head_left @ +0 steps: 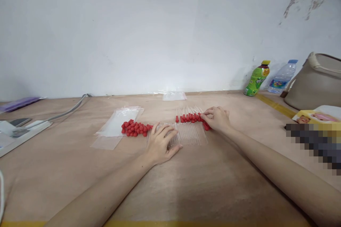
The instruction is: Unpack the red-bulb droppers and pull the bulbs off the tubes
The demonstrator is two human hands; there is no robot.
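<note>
Several thin clear tubes (188, 134) lie side by side in a row on the table. My left hand (161, 143) rests on the left part of the row, fingers spread and slightly bent. A heap of small red rubber bulbs (134, 128) lies just beyond it to the left. Behind the clear tubes is a line of more red bulbs (190, 117) with thin clear stems pointing away. My right hand (217, 118) is at the right end of that line, thumb and finger pinched on a red bulb. Its other fingers are curled and partly hide the bulbs.
Clear plastic bags (119, 122) lie at left, beside a power strip (26, 136) with a grey cable. A green bottle (257, 78), a water bottle (282, 77) and a beige bag (314, 81) stand at back right, near a yellow packet (317, 115). A wall closes the back.
</note>
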